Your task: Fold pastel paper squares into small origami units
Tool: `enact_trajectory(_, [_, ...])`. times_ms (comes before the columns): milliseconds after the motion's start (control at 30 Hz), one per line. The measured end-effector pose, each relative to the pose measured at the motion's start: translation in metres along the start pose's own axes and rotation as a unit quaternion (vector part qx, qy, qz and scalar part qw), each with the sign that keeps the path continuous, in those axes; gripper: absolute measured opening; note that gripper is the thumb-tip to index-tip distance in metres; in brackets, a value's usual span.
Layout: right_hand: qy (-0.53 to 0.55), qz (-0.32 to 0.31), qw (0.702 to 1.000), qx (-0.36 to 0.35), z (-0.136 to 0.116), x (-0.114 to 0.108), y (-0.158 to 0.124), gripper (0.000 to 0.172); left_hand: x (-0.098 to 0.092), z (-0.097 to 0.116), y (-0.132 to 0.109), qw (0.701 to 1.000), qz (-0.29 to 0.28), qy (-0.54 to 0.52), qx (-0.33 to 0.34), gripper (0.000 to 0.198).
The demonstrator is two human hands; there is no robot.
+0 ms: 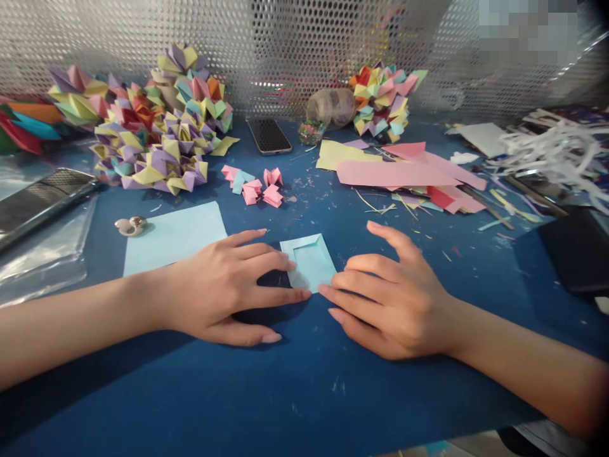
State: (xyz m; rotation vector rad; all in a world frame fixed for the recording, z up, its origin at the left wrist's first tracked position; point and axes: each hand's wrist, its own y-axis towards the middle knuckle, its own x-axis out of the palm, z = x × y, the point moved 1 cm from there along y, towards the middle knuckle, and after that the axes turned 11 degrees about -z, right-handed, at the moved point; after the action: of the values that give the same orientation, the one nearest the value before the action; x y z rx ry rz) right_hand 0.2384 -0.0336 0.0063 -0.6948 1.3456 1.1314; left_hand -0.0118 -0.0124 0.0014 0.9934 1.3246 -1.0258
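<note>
A small light blue paper [314,261] with folded edges lies flat on the blue table [304,393] between my hands. My left hand [228,285] is spread, its fingertips resting on the paper's left and lower edges. From the right, my right hand [390,298] touches the paper's lower right corner with its fingertips; its fingers are apart and the index finger is raised. A larger light blue sheet [176,235] lies partly under my left hand, with a shiny metallic object [130,226] on its upper left corner.
Small pink and blue folded pieces [254,187], a phone [269,135] and colourful folded-paper clusters [157,139] stand behind. Paper strips [399,172] lie at back right, white shreds [561,146] and a black object [578,251] at far right. Perforated metal [285,57] borders the back.
</note>
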Motion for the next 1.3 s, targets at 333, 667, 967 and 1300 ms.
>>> enact_trajectory(333, [-0.010,0.009,1.000,-0.004,0.004,-0.002,-0.001,0.015,-0.002,0.001,0.001,1.000,-0.003,-0.006,0.000,0.051])
enact_trajectory(667, [0.018,0.071,0.996,0.058,0.006,0.000,0.004,0.011,0.000,0.002,-0.002,0.999,0.029,-0.019,-0.002,0.052])
enact_trajectory(967, [0.074,0.064,0.986,0.134,0.010,0.008,0.013,0.014,0.003,0.000,-0.005,0.996,0.082,-0.020,0.015,0.036])
enact_trajectory(1300, [0.098,0.061,0.978,0.176,0.013,0.015,0.018,0.011,0.002,0.001,-0.003,0.997,0.071,-0.015,0.008,0.044])
